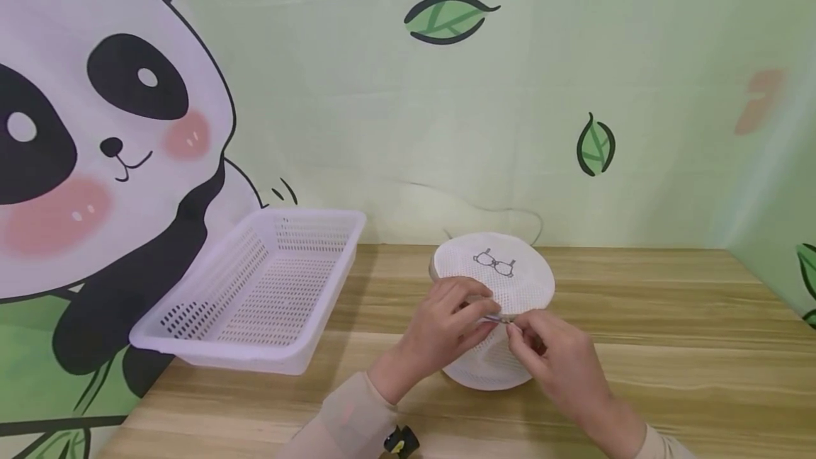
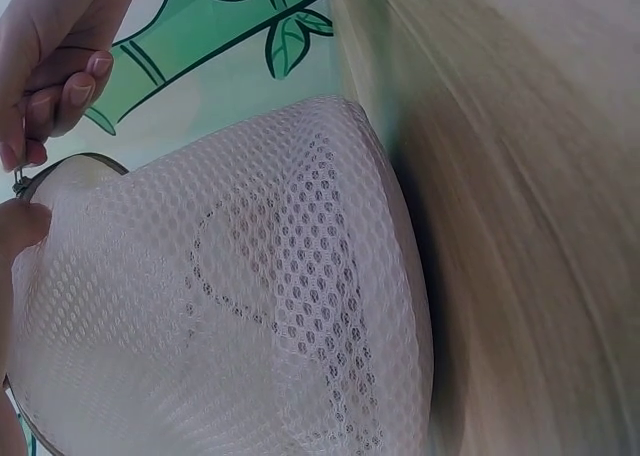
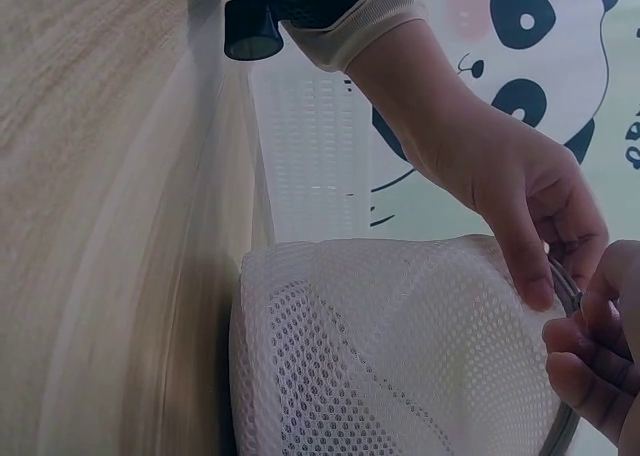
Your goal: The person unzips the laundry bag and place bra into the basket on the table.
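A round white mesh laundry bag stands on the table with a dark line drawing of a bra on its lid. Around the lid's edge runs a grey zipper. My left hand grips the rim at the front left, thumb on the mesh side below the zipper. At the front of the rim, my right hand pinches the small metal zipper pull between thumb and fingertips. The bag's mesh wall bulges under the rim in both wrist views.
A white plastic basket with slotted walls stands to the left of the bag. Wood-grain tabletop extends to the right. Behind the table hangs a green backdrop printed with a panda and leaves. A black wrist camera is on the left sleeve.
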Demonstrator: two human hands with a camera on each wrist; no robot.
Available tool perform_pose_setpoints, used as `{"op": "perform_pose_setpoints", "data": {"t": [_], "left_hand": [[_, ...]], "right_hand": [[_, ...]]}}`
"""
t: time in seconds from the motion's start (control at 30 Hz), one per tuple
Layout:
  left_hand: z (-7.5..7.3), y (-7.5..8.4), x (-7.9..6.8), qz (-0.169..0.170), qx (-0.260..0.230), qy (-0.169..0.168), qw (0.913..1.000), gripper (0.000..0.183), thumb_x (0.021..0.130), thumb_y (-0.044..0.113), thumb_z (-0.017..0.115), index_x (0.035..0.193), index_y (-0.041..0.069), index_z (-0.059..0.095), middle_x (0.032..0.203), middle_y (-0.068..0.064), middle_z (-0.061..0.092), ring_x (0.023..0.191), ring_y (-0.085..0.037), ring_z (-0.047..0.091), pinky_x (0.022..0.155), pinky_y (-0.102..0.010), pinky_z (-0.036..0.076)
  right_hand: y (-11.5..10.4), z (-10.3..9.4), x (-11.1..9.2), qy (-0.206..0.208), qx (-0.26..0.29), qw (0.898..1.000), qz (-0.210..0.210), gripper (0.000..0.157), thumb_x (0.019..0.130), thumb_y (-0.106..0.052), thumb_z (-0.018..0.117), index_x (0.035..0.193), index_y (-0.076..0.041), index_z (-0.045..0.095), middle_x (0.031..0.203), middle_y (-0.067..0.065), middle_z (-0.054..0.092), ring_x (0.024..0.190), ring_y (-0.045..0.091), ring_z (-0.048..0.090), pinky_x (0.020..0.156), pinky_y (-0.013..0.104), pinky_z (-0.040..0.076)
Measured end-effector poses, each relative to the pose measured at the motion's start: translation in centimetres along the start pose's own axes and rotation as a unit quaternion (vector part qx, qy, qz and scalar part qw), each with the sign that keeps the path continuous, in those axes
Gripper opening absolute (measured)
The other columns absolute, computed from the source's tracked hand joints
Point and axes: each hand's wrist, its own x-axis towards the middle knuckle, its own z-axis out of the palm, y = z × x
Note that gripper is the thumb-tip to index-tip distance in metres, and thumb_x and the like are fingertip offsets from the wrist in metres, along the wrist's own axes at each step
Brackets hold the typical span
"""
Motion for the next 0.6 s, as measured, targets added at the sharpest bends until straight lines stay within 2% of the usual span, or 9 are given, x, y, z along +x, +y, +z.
{"op": "perform_pose_setpoints", "data": {"t": [0.33,0.6], "left_hand": [[0.16,-0.02,-0.15,0.012,0.028,0.004,0.9995,0.021,0.074,0.017,0.079,0.089,0.015,0.064,0.1,0.0,0.063,0.095,-0.013,0.061,0.09,-0.025,0.05],[0.1,-0.11,-0.26,0.014,0.04,0.001,0.9991,0.02,0.074,0.017,0.078,0.089,0.015,0.064,0.1,0.001,0.063,0.095,-0.012,0.061,0.09,-0.025,0.049]], "right_hand": [[-0.07,0.07,-0.07,0.005,-0.003,1.0,-0.01,0.019,0.071,0.002,0.067,0.071,-0.015,0.058,0.063,-0.014,0.046,0.059,-0.007,0.041,0.05,0.006,0.037],[-0.17,0.14,-0.15,0.0,-0.006,1.0,0.006,0.021,0.073,0.002,0.067,0.069,-0.015,0.056,0.062,-0.015,0.045,0.059,-0.008,0.039,0.05,0.006,0.036]]}}
